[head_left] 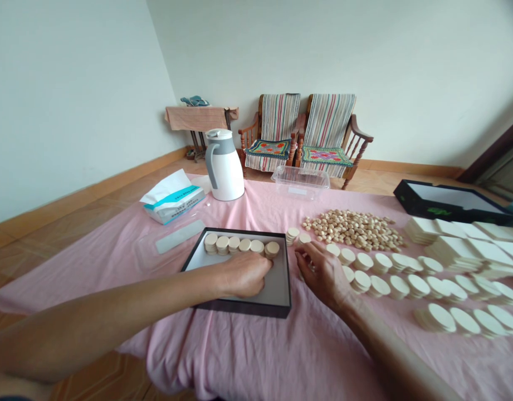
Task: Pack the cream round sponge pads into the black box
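Observation:
My left hand is inside a shallow black-rimmed box lid, its fingers curled closed. Whatever it holds, if anything, is hidden behind the knuckles. Just beyond it, a row of short stacks of round wooden discs stands along the box's far wall. To the right of the box, my right hand has its fingers bent together low over the cloth, at the left end of more disc stacks. A pale edge shows below its fingertips, but what they grip cannot be made out. A separate disc stack stands by the box's right corner.
Small wooden pieces lie heaped behind the discs. Square wooden pieces are stacked at right, before a black box. A white jug, tissue pack and clear plastic container stand farther back on the pink cloth.

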The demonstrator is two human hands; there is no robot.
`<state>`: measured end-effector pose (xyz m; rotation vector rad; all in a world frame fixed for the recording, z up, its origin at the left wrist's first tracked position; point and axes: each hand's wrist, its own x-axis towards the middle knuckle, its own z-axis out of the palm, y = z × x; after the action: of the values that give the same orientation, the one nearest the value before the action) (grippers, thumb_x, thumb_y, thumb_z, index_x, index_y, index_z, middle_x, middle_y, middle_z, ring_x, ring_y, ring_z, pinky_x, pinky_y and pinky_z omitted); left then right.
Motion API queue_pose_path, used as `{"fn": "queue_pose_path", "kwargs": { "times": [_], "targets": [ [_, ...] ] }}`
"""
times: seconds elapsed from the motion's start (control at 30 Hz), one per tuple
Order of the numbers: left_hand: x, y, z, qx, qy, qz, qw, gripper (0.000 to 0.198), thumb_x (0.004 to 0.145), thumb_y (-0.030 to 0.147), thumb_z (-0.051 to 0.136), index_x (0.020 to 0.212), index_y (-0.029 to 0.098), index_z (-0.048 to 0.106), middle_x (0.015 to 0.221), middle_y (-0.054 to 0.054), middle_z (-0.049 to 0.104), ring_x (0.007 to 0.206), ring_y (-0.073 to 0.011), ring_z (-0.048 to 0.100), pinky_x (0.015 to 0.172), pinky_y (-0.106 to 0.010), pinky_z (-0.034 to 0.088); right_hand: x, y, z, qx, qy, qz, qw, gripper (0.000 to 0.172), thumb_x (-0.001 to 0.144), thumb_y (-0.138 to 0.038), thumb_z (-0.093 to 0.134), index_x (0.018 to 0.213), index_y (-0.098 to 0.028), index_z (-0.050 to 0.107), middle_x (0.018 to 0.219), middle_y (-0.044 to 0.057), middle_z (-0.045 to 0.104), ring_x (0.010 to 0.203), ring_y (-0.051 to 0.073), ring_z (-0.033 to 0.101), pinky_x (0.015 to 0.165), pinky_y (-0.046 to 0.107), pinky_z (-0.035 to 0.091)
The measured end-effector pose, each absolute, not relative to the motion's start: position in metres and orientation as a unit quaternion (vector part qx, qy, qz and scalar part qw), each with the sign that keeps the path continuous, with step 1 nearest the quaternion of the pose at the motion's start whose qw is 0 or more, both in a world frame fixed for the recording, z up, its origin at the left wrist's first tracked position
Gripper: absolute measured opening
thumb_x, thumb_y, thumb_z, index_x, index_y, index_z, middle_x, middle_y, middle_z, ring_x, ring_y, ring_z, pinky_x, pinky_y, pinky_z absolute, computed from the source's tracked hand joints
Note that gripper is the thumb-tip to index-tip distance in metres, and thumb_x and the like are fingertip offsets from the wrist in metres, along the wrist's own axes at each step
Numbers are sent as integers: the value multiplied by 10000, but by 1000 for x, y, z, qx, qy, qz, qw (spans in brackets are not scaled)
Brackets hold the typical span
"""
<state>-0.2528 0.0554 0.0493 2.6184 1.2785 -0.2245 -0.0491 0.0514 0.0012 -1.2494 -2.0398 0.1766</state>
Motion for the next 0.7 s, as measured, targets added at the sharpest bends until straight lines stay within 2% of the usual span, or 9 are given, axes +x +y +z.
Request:
{"fn": "queue_pose_path", "kwargs": {
  "times": [0.13, 0.37, 0.57, 0.7],
  "targets": [
    [-254, 57, 59, 902, 429, -36, 33, 233, 759, 160, 459, 883, 203, 652, 778, -82, 696, 728, -255, 663, 573, -296, 449, -50, 51, 3, -487, -791, 71, 363, 154, 884, -221, 432, 857, -179, 578, 761, 23, 577, 618, 119, 514, 593, 236, 366],
    [-256, 70, 63, 921, 388, 0, -29, 380, 792, 120, 419, 1124, 256, 546, 672, -18, 687, 633, -224, 660, 504, -260, 373, -50, 51, 3, -487, -792, 74, 360, 148, 879, -213, 433, 854, -179, 575, 749, 18, 565, 625, 121, 518, 590, 237, 359],
    [-251, 75, 60, 918, 391, -33, -54, 275, 785, 146, 434, 999, 236, 580, 674, -37, 690, 635, -242, 664, 475, -264, 354, -50, 50, 3, -485, -794, 71, 359, 150, 876, -200, 428, 842, -178, 572, 742, 15, 562, 624, 119, 514, 591, 237, 363],
    [-251, 76, 61, 913, 401, -45, -55, 289, 776, 130, 428, 994, 238, 586, 692, -50, 698, 657, -253, 669, 489, -273, 375, -50, 50, 4, -483, -796, 69, 359, 151, 874, -196, 427, 834, -174, 571, 744, 20, 567, 641, 123, 525, 605, 237, 375]
  ]
}}
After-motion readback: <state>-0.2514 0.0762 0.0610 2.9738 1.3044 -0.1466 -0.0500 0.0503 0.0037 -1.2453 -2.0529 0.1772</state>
